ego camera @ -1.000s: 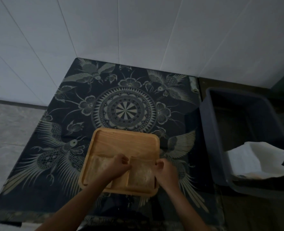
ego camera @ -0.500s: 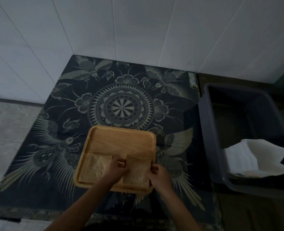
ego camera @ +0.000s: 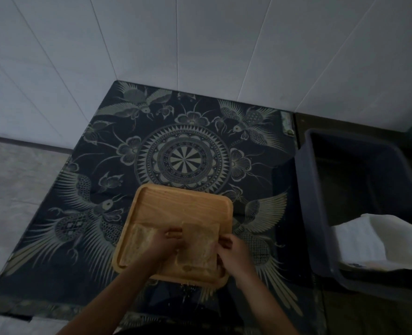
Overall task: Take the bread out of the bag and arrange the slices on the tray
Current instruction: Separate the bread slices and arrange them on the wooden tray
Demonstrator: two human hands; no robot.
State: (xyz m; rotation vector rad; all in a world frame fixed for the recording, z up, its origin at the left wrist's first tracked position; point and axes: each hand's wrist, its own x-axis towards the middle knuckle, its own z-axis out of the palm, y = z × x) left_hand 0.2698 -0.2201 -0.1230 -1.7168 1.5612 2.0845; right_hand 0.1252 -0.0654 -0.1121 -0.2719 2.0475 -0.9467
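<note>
- Two bread slices sit side by side in the near half of the wooden tray [ego camera: 183, 206]; the left slice [ego camera: 137, 243] is half covered by our left hand, and the right slice [ego camera: 200, 245] lies flat between both hands.
- Our left hand [ego camera: 166, 243] rests over the gap between the slices, fingers [ego camera: 174, 234] curled together against the right slice's left edge.
- Our right hand [ego camera: 234, 252] is at that slice's right edge, fingers pinching it near the tray rim.
- Far half of the tray is bare wood.
- The tray sits on a surface with a dark patterned cloth [ego camera: 183, 158], birds and a round medallion.
- Off to the right there's a dark plastic bin [ego camera: 309, 189] with something white and crumpled [ego camera: 374, 243] inside; can't tell what it is.
</note>
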